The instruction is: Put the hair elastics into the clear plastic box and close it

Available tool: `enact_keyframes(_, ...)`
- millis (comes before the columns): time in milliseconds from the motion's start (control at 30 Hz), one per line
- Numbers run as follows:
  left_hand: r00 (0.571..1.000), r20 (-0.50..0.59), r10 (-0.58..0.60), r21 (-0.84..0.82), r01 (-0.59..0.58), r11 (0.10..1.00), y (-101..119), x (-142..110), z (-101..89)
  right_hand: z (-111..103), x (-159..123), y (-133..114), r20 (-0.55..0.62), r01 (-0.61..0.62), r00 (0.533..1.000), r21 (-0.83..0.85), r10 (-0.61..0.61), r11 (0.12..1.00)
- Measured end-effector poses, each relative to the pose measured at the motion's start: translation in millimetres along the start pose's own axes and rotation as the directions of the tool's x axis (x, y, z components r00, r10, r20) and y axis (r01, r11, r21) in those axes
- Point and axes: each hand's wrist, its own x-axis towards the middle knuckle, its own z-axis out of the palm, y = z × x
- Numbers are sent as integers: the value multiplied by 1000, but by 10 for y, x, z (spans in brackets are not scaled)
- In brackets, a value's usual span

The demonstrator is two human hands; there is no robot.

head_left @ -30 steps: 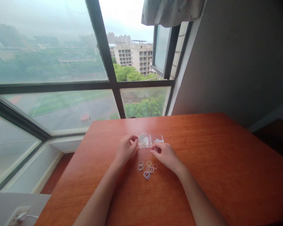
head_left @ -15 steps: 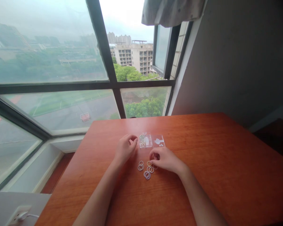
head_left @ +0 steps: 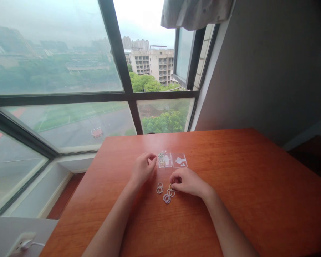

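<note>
A reddish-brown wood-grain table [head_left: 243, 178] carries a small, clear plastic box [head_left: 171, 159], its clear, flat lid [head_left: 180, 160] (marked with white shapes) just beside it. On their near side lie pale grey round rings [head_left: 159, 189] and lilac round rings [head_left: 165, 200], some overlapping.

The left hand [head_left: 142, 167] curls loosely; the right hand [head_left: 187, 181] pinches.

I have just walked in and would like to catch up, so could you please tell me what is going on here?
The person's right hand appears to pinch a yellow ring. The left hand is at the left side of a clear box with rings inside. A clear panel with white marks lies right of the box; more loose rings lie on the table nearer the person.
</note>
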Motion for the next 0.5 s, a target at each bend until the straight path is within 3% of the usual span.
enact_keyframes(200, 1000, 6, 5, -22, -5, 1000, 7, -2, -1, 20, 6, 6, -36, 6, 999, 11, -6, 1000)
enact_keyframes(333, 1000, 23, 21, -85, -19, 996, 27, -6, 10, 14, 48, -17, -173, 32, 985, 40, -25, 999)
enact_keyframes(500, 996, 60, 69, -148, -59, 987, 83, -22, 36, -32, 94, -30, -366, 20, 931, 42, -3, 999)
